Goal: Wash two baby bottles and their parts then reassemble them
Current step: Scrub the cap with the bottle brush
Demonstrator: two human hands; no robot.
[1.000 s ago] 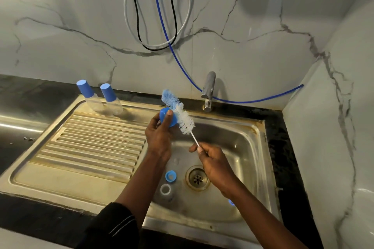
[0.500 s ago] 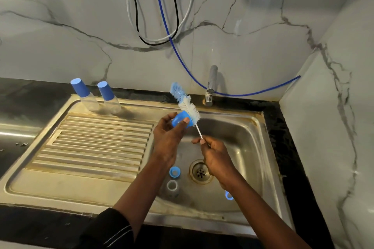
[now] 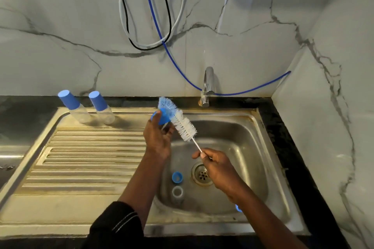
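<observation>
Blue cap [image 3: 163, 117] gripped by left hand [image 3: 158, 139] touches brush [image 3: 183, 124] pinched by right hand [image 3: 219, 170].

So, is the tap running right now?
Off, it seems: no stream falls from the tap into the sink below it.

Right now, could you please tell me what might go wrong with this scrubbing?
The right hand pinches the brush at its thin handle end, so that grip may slip. The blue cap, held in the left hand, could drop into the sink, where a blue ring lies beside the drain.
</observation>
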